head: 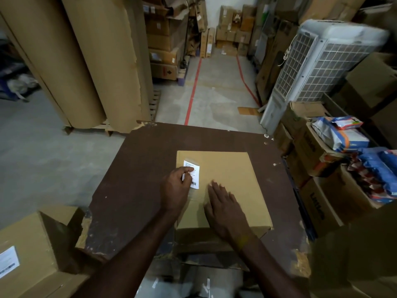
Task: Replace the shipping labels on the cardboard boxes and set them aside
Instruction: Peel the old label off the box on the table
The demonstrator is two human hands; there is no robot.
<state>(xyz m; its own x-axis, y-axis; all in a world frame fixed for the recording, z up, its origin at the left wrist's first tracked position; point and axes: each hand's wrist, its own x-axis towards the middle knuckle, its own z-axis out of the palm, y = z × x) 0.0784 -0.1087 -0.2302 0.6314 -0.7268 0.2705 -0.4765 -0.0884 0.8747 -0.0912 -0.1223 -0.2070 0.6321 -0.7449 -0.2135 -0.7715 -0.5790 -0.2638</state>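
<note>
Cardboard box lies under both hands on the brown table, right hand flat with fingers straight, likely steadying it, while the left hand pinches the white label beside it, probably peeling or placing

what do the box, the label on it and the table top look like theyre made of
Box: plain brown cardboard, matte, with a torn near corner. Label: white printed paper with a barcode, apparently under a clear glossy film whose edge glints above it. Table top: probably dark brown laminate over pressed board; chipped edges bare a pale, crumbly core.
</note>
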